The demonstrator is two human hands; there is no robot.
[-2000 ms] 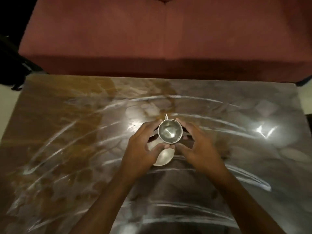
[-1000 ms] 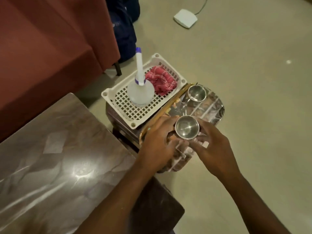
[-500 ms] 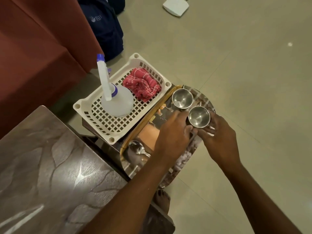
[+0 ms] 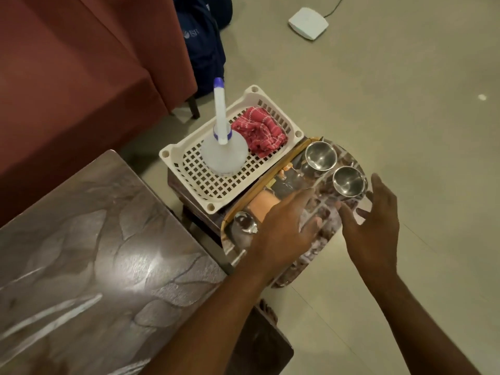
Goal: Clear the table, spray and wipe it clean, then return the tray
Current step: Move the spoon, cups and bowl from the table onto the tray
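Head: cup [image 4: 347, 181] beyond both empty hands [image 4: 327, 228]

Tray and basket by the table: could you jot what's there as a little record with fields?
tray: patterned, beside the white basket
steel cups: two, upright on the tray, far one, near one
spoon: on the tray's near end
basket: holds spray bottle and red cloth
left hand: open, empty, over the tray
right hand: open, empty, beside the near cup
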